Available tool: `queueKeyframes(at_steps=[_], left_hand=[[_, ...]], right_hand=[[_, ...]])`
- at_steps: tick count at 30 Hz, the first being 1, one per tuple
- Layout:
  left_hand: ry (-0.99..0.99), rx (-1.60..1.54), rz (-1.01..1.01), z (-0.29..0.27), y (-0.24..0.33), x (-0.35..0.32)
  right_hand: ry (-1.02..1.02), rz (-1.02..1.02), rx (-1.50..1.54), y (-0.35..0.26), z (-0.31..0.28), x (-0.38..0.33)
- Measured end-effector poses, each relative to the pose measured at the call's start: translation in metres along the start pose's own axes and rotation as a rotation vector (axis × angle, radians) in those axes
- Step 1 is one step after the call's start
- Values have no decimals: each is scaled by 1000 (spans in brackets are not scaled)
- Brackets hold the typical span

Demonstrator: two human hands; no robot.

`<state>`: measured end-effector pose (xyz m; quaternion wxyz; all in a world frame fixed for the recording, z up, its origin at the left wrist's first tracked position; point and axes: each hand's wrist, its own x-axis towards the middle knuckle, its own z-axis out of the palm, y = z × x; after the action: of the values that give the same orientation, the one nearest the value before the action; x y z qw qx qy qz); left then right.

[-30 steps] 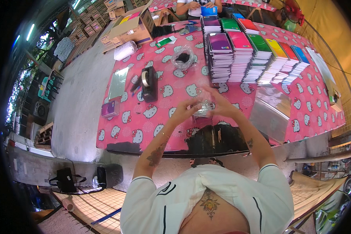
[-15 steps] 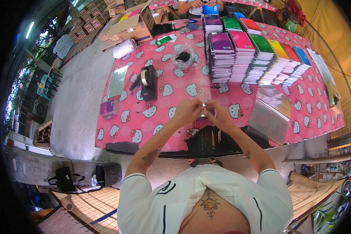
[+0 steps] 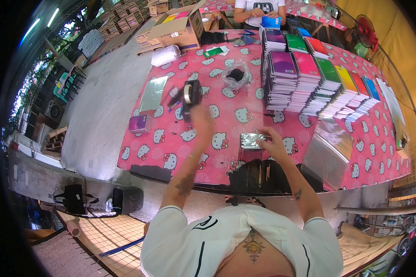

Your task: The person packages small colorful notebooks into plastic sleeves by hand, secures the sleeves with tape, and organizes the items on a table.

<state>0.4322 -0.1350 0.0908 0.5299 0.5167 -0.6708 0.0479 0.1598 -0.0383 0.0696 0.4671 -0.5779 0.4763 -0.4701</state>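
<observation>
My right hand (image 3: 273, 142) grips the right end of a small, shiny, plastic-wrapped rectangular pack (image 3: 250, 141), which lies near the table's front edge. What is under the wrap cannot be made out for the glare. Smeared by motion, my left hand (image 3: 202, 122) reaches the near end of a black tape dispenser (image 3: 192, 87) with a roll of clear tape; its fingers are not distinct. Left of the dispenser are pens (image 3: 174, 105), a stack of clear plastic sheets (image 3: 153, 94) and a small block of purple notebooks (image 3: 139, 123).
Tall stacks of coloured spiral notebooks (image 3: 282, 87) stand at the right rear. Larger clear plastic sheets (image 3: 327, 154) lie at the front right. A clear bag with something black (image 3: 236, 75) sits mid-table. Behind are an open carton (image 3: 180, 30) and a person (image 3: 259, 13) holding something blue.
My left hand has left the wrapped pack and swung left and away to the tape dispenser. My right hand stays on the pack. The view has shifted slightly.
</observation>
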Motion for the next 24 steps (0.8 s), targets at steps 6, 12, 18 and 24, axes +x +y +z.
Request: queueKeyframes(at_steps=[6, 12, 18, 24], left_hand=[[-482, -470, -952, -52, -169, 38], [30, -981, -1106, 4, -150, -40], [-582, 657, -328, -52, -127, 34], [-1187, -129, 523, -15, 86, 67]], right_hand=[[-9, -26, -5, -4, 12, 3], [57, -29, -61, 2, -4, -6], [161, -40, -53, 15, 11, -8], [190, -68, 46, -5, 24, -9]])
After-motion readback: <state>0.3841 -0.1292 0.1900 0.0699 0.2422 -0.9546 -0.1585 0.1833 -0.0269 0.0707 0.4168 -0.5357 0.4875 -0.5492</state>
